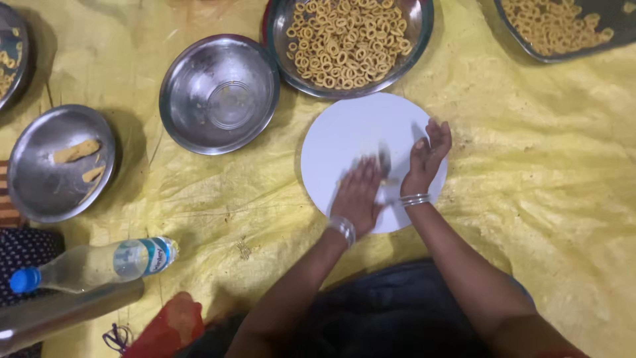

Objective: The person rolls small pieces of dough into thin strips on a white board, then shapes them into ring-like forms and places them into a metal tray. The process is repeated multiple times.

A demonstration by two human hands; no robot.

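Head view, looking down on a yellow plastic sheet spread on the floor. At centre lies a white round board; both hands work over its near half. The left hand lies palm down with fingers extended, flat on the board; the right hand stands on edge just beside it, fingers open and slightly curled. A small pale piece of dough shows between the two hands, blurred by motion, so the grip of either hand on it cannot be told. Silver bangles ring both wrists. Beyond the board, touching its far rim, stands a steel bowl of ring-shaped snacks, uncooked or fried cannot be told. To its left sits an empty steel bowl, apart from the board. Farther left a steel plate carries a few yellowish dough strips. A clear plastic bottle with a blue cap lies on its side near the left edge, a steel object beneath it cut off by the frame. A dark tray of rings is cropped at the upper right, and another vessel at the upper left. The person's lap hides the near rim of the sheet.
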